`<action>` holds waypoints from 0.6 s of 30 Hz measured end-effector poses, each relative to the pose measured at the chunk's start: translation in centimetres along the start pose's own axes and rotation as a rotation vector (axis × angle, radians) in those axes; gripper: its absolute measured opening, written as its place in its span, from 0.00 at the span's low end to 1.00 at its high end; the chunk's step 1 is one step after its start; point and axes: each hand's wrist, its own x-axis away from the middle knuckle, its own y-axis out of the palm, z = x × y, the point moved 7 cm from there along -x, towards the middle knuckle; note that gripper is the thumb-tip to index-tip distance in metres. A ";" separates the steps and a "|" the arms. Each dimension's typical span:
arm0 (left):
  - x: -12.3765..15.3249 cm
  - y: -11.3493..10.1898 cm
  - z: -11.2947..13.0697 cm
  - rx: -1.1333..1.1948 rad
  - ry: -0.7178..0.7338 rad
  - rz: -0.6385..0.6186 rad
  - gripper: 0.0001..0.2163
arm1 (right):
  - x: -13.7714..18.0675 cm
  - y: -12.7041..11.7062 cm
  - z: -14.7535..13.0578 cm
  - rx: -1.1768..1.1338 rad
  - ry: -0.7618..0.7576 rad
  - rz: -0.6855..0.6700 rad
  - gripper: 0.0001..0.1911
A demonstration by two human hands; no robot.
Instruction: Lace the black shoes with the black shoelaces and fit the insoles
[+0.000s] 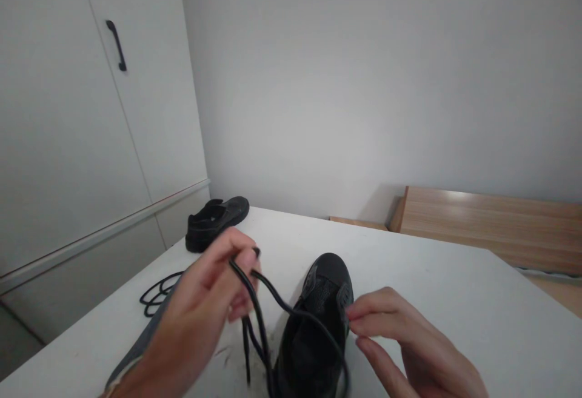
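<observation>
Left hand (204, 292) pinches lace (273, 293), right hand (409, 343) at shoe (328, 280)

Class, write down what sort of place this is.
Probably a room in a home: white cupboard doors with a dark handle, low wooden furniture, and a white table bearing a black shoe.

We list: second black shoe (217, 223), far left on white table (454, 301); loose coiled lace (157, 292), left edge; white cupboard (68, 143), black handle (116, 45); wooden board (491, 222), far right.
</observation>
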 end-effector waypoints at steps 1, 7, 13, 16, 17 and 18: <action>-0.7 -1.9 1.0 -0.063 0.105 0.101 0.12 | 0.0 0.2 0.2 0.020 0.002 0.006 0.16; -3.1 -9.0 1.9 -0.708 0.243 0.286 0.10 | -0.1 1.9 0.7 0.082 -0.023 -0.060 0.11; -2.8 -11.5 -3.3 -1.533 0.201 0.156 0.07 | 0.9 3.1 3.9 0.328 0.132 -0.088 0.09; -1.7 -9.7 -3.5 -1.666 0.339 0.196 0.07 | 1.2 3.3 5.9 0.349 0.268 -0.073 0.11; -1.4 -8.4 -3.2 -1.613 0.383 0.166 0.07 | 1.2 3.4 6.4 0.329 0.310 -0.085 0.13; -1.2 -6.9 -3.0 -1.525 0.414 0.107 0.07 | 1.1 3.6 6.8 0.304 0.347 -0.102 0.14</action>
